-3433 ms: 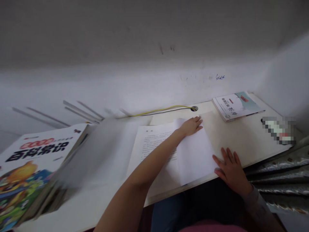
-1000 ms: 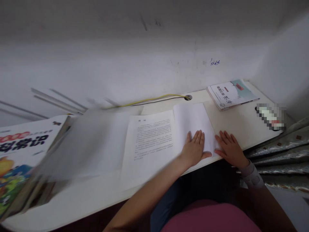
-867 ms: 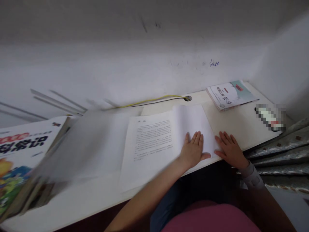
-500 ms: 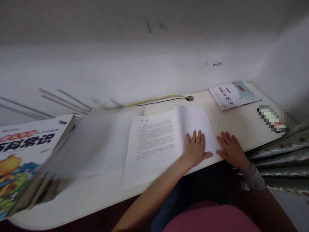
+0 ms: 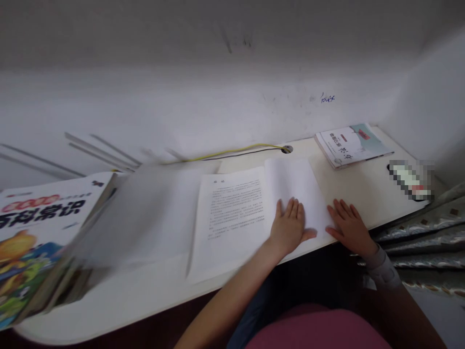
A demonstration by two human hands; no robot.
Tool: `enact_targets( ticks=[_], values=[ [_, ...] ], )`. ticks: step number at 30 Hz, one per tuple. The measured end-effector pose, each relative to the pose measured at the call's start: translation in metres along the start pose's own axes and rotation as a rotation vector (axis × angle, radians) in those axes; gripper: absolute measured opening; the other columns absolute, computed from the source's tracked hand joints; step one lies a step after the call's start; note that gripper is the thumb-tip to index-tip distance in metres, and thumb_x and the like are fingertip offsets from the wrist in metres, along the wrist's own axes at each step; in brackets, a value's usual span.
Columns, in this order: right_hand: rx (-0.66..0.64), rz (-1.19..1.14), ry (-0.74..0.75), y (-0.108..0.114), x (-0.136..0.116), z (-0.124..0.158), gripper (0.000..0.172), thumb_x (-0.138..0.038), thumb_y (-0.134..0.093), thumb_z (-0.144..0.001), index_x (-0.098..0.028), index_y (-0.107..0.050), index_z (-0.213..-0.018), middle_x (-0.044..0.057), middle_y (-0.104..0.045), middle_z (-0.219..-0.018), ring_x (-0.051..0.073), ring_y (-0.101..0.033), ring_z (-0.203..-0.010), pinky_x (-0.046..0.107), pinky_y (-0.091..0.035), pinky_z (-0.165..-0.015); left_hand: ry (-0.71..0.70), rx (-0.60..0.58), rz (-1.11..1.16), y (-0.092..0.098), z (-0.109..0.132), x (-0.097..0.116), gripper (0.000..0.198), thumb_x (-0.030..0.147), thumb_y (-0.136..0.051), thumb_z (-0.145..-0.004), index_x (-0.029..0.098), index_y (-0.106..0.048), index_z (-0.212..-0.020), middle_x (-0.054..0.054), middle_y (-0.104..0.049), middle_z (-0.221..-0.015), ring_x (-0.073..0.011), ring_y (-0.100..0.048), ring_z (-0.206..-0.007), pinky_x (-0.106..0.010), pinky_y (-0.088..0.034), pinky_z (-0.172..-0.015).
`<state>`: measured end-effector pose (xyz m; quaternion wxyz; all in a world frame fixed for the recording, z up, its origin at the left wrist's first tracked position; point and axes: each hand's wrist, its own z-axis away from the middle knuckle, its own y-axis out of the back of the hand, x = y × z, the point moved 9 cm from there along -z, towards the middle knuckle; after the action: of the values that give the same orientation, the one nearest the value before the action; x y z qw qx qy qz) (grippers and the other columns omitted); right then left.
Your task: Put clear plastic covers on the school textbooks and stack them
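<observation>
Both hands flat, fingers spread: left hand [image 5: 289,227] on folded printed sheet [image 5: 250,208], right hand [image 5: 347,225] touching its edge on desk [image 5: 363,194].

I'm at a home study corner: my white desk [image 5: 363,194] against a scribbled wall [image 5: 218,97], books [image 5: 39,228] at left, patterned bedding [image 5: 428,242] lower right.

Left hand [image 5: 290,225], from the far end of the folded sheet [image 5: 295,178] down to its near edge.

Matt white paper sheets [image 5: 254,213] on a smooth pale desk [image 5: 366,189], glossy-covered books [image 5: 36,228] at its left edge.
</observation>
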<state>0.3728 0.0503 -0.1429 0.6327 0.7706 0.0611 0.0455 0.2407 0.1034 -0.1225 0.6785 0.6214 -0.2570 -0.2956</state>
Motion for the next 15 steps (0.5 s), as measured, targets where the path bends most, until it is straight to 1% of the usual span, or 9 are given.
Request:
enact_targets(
  ticks=[2, 5, 10, 15],
  values=[
    [0.005, 0.001, 0.002, 0.000, 0.000, 0.000, 0.059, -0.051, -0.037, -0.091, -0.015, -0.040, -0.138, 0.017, -0.036, -0.145, 0.031, -0.029, -0.134, 0.050, -0.026, -0.105, -0.012, -0.018, 0.002, -0.004, -0.001, 0.001, 0.085, 0.068, -0.025, -0.084, 0.004, -0.034, -0.139, -0.024, -0.031, -0.144, -0.0324, -0.022, -0.138, -0.059, -0.011, -0.109],
    [0.005, 0.010, 0.003, 0.000, 0.000, 0.000, 0.059, -0.052, -0.036, -0.091, -0.015, -0.041, -0.137, 0.017, -0.036, -0.145, 0.032, -0.031, -0.133, 0.050, -0.026, -0.105, -0.013, -0.014, 0.011, -0.006, -0.006, 0.004, 0.085, 0.068, -0.022, -0.085, 0.004, -0.032, -0.140, -0.022, -0.029, -0.146, -0.0315, -0.022, -0.138, -0.060, -0.011, -0.109],
    [0.003, 0.017, 0.004, 0.000, 0.000, 0.000, 0.059, -0.052, -0.037, -0.090, -0.015, -0.041, -0.137, 0.017, -0.036, -0.145, 0.031, -0.030, -0.134, 0.050, -0.026, -0.105, -0.023, -0.028, 0.016, -0.010, -0.007, 0.007, 0.085, 0.067, -0.025, -0.085, 0.004, -0.029, -0.141, -0.022, -0.027, -0.146, -0.0301, -0.023, -0.138, -0.059, -0.013, -0.109],
    [0.001, 0.018, 0.008, 0.000, -0.001, 0.000, 0.059, -0.052, -0.037, -0.090, -0.015, -0.042, -0.136, 0.017, -0.037, -0.144, 0.031, -0.031, -0.133, 0.050, -0.026, -0.105, -0.042, -0.033, 0.015, -0.009, -0.006, 0.011, 0.082, 0.065, -0.025, -0.086, 0.005, -0.029, -0.141, -0.022, -0.027, -0.146, -0.0287, -0.024, -0.138, -0.058, -0.012, -0.110]
  ],
)
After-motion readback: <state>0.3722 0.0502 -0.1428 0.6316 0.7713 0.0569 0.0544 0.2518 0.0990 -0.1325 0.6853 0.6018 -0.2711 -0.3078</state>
